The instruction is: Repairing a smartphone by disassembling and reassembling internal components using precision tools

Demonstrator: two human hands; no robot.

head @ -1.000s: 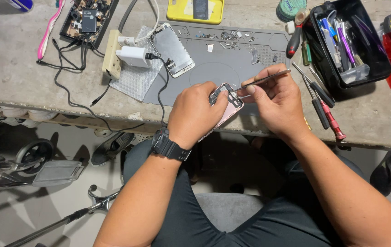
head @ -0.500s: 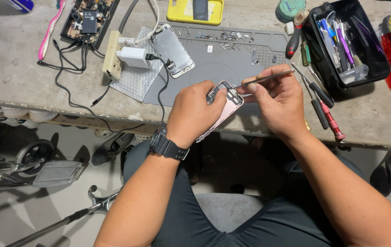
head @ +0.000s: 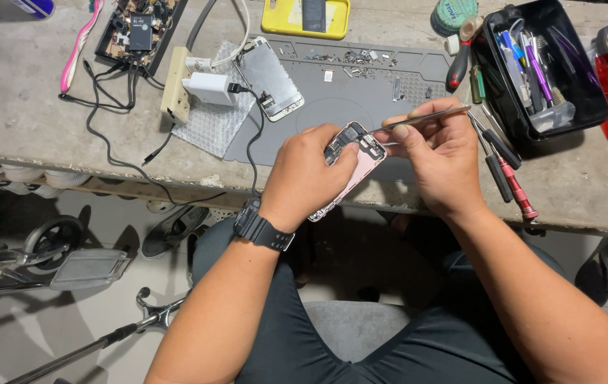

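While the left hand (head: 307, 178) wraps around the opened pink phone body (head: 352, 165) and holds it tilted above the near edge of the grey work mat (head: 382, 99), the right hand (head: 437, 153) pinches a pair of metal tweezers (head: 425, 117) between thumb and fingers; both hands are closed on what they hold. From the left hand the phone juts out toward two o'clock, its long axis running from seven o'clock to one o'clock, the upper end with the camera corner farthest from the person; its lower end shows below the palm. From the right hand the phone lies at nine o'clock, just beside the thumb; the tweezers run from three o'clock to nine o'clock, slightly downward, and their tip meets the phone's upper end, though whether it touches a part inside cannot be told. The left hand carries the phone, so it is nearer; the right reaches it only through the tool. A detached screen panel (head: 270, 77) lies on the mat at eleven o'clock from the phone, well apart; screwdrivers (head: 506, 171) lie at three o'clock of the right hand, near it.
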